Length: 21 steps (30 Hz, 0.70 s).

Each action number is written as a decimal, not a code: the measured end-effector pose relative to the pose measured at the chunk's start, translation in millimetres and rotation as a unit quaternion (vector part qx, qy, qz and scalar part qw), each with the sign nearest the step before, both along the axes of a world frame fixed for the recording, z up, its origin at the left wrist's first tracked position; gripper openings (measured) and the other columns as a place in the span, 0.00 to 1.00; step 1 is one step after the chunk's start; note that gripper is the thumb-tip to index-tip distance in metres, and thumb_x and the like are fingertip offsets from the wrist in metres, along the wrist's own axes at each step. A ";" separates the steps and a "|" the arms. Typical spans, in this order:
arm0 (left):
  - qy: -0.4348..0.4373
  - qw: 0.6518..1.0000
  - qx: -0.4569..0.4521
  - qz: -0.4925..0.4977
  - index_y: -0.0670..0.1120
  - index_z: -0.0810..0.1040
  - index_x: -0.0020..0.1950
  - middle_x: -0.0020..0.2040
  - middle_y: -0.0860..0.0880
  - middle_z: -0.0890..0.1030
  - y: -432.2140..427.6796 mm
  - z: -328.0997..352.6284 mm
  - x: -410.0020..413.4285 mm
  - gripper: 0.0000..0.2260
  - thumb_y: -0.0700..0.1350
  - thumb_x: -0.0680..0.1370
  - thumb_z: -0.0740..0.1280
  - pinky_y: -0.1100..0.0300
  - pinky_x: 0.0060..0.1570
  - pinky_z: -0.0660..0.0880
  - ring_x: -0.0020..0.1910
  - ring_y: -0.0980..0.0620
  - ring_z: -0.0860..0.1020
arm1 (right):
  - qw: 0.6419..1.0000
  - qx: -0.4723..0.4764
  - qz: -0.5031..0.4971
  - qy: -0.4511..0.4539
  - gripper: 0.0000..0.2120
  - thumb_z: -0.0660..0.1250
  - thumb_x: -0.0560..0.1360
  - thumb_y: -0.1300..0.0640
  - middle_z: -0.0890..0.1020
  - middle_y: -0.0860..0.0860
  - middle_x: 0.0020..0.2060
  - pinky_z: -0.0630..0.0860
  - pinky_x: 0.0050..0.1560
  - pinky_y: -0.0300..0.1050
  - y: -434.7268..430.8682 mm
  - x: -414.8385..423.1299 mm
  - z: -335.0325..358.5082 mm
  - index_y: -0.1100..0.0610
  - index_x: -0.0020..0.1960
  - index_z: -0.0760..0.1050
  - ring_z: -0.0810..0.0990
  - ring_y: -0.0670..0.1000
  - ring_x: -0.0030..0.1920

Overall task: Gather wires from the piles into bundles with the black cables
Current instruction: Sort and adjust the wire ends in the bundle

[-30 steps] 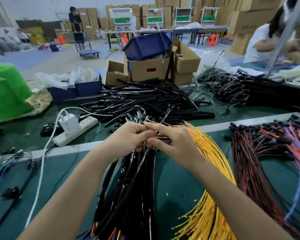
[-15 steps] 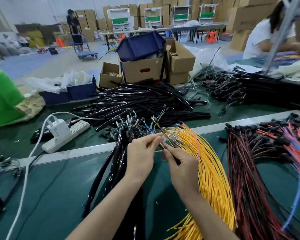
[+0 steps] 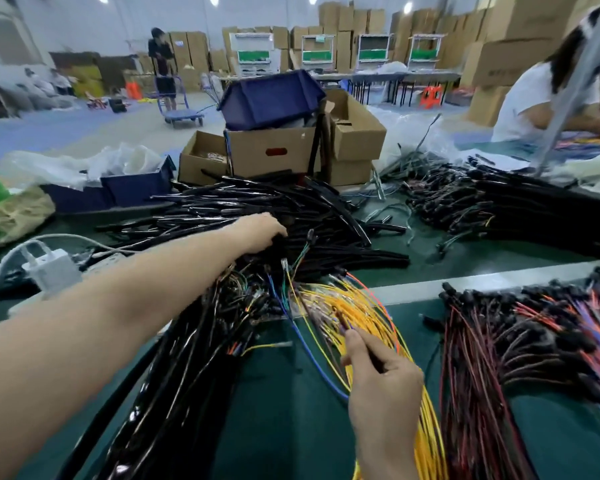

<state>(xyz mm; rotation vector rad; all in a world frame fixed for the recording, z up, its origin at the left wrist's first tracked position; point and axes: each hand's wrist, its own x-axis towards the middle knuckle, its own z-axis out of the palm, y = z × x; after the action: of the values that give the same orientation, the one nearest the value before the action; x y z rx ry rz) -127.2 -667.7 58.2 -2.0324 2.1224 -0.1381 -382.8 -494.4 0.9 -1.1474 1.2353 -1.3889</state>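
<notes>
The nearest open room is a bare wedge of green mat (image 3: 284, 410), hemmed in by the black cables (image 3: 187, 375) on my left and the yellow wires (image 3: 361, 310) on my right. The red wires (image 3: 482, 375) lie just right of the yellow ones and run off the frame's right edge.

The black cables have their long axis running from the lower left away toward the middle. Their far ends fan into thin coloured leads beside the pale divider strip (image 3: 413, 291). The yellow wires curve up from the bottom edge, tips pointing away and left, mingling with those leads.

My right hand (image 3: 383, 386) sits over the yellow wires, fingers curled, thumb and forefinger pinched together on a thin strand. Blur hides how many strands it holds.

My left arm crosses above the black cables. My left hand (image 3: 260, 232) lies palm down on the far heap (image 3: 257, 199) of black cable beyond the strip, fingers bent into it. The tips are buried, so I cannot tell whether it clasps one.

A white charger (image 3: 52, 271) sits left of that arm. Behind the heap stand cardboard boxes (image 3: 271, 154) with a blue bin (image 3: 271, 98) on top.
</notes>
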 end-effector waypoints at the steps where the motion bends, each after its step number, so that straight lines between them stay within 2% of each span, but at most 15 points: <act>1: -0.031 0.999 0.016 -0.009 0.51 0.73 0.66 0.62 0.44 0.73 -8.6 -5.4 0.2 0.18 0.38 0.78 0.62 0.52 0.51 0.71 0.61 0.42 0.74 | 1.000 0.010 -0.001 -0.010 0.05 0.70 0.74 0.59 0.79 0.42 0.24 0.67 0.28 0.27 -1.9 -0.3 -1.6 0.57 0.42 0.84 0.73 0.39 0.24; 3: -0.090 0.996 0.018 -0.020 0.51 0.73 0.62 0.59 0.44 0.71 -21.3 -11.1 -1.1 0.16 0.36 0.77 0.62 0.52 0.42 0.69 0.57 0.41 0.75 | 0.999 0.022 -0.003 -0.023 0.05 0.71 0.73 0.58 0.80 0.45 0.28 0.71 0.35 0.30 -2.5 1.9 -3.5 0.59 0.46 0.84 0.73 0.40 0.28; 5: -0.131 0.991 0.013 -0.039 0.51 0.74 0.63 0.60 0.44 0.72 -31.3 -8.4 -0.8 0.15 0.39 0.78 0.63 0.52 0.43 0.71 0.57 0.41 0.76 | 0.999 0.023 -0.007 -0.025 0.05 0.71 0.72 0.57 0.81 0.47 0.31 0.73 0.38 0.35 -1.5 4.5 -1.3 0.56 0.48 0.84 0.74 0.42 0.30; 7: -0.120 0.991 -0.010 -0.050 0.50 0.74 0.65 0.61 0.44 0.75 -34.2 3.5 3.1 0.15 0.43 0.78 0.64 0.52 0.48 0.74 0.58 0.41 0.76 | 0.999 0.016 -0.011 -0.034 0.04 0.71 0.72 0.57 0.81 0.45 0.29 0.72 0.35 0.31 -1.6 5.7 0.8 0.51 0.45 0.83 0.74 0.40 0.28; 9: -0.038 0.995 -0.072 -0.065 0.47 0.76 0.64 0.59 0.42 0.79 -29.7 25.9 6.4 0.14 0.44 0.79 0.64 0.49 0.54 0.75 0.58 0.40 0.77 | 0.999 0.004 -0.013 -0.034 0.06 0.71 0.72 0.58 0.81 0.44 0.27 0.72 0.33 0.28 -2.4 4.6 0.0 0.47 0.42 0.82 0.76 0.38 0.28; 11: 0.085 0.980 -0.154 -0.093 0.42 0.78 0.60 0.53 0.40 0.82 -14.4 58.9 4.5 0.11 0.42 0.79 0.64 0.48 0.54 0.74 0.53 0.40 0.79 | 1.000 0.001 -0.012 -0.023 0.06 0.71 0.72 0.58 0.81 0.44 0.29 0.75 0.37 0.31 -1.3 5.0 -1.2 0.46 0.41 0.82 0.77 0.38 0.30; 13: 0.179 0.939 -0.264 -0.130 0.38 0.80 0.55 0.49 0.41 0.83 7.9 103.2 -2.5 0.09 0.40 0.78 0.65 0.50 0.52 0.75 0.47 0.44 0.81 | 1.000 -0.007 -0.012 -0.011 0.06 0.71 0.72 0.57 0.80 0.43 0.27 0.74 0.37 0.34 -1.7 5.0 -0.6 0.46 0.40 0.82 0.76 0.39 0.29; 14: 0.211 0.914 -0.313 -0.145 0.38 0.80 0.55 0.48 0.42 0.83 23.2 127.8 -7.5 0.09 0.40 0.78 0.65 0.53 0.52 0.76 0.46 0.47 0.81 | 1.000 -0.011 -0.006 -0.008 0.06 0.71 0.72 0.56 0.79 0.43 0.25 0.72 0.35 0.32 -2.4 4.6 0.0 0.46 0.39 0.82 0.74 0.39 0.27; 16: 0.252 0.876 -0.380 -0.158 0.38 0.78 0.55 0.47 0.45 0.83 62.8 174.6 -18.5 0.09 0.42 0.79 0.64 0.61 0.50 0.76 0.43 0.54 0.81 | 0.999 -0.032 0.021 0.012 0.12 0.70 0.73 0.57 0.77 0.43 0.23 0.66 0.28 0.28 -2.3 4.4 3.6 0.47 0.32 0.81 0.70 0.40 0.24; 18: 0.296 0.857 -0.394 -0.153 0.42 0.75 0.52 0.43 0.45 0.80 110.4 203.5 -32.1 0.09 0.45 0.79 0.59 0.61 0.46 0.77 0.42 0.54 0.81 | 0.996 -0.063 0.045 0.038 0.14 0.68 0.75 0.59 0.76 0.45 0.23 0.63 0.25 0.29 -0.1 4.2 7.4 0.50 0.31 0.80 0.69 0.42 0.24; 21: 0.324 0.871 -0.329 -0.169 0.45 0.70 0.52 0.37 0.47 0.75 192.8 185.8 -39.2 0.10 0.43 0.74 0.54 0.69 0.37 0.73 0.34 0.60 0.77 | 0.986 -0.107 0.098 0.076 0.14 0.67 0.76 0.62 0.78 0.43 0.24 0.62 0.25 0.30 9.7 7.7 12.7 0.51 0.33 0.79 0.69 0.43 0.24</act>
<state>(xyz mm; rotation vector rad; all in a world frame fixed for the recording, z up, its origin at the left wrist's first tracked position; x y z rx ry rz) -166.4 -475.0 244.0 -2.2264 3.2135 -0.3017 -375.0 -484.6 13.6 -1.5064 1.0623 -1.3268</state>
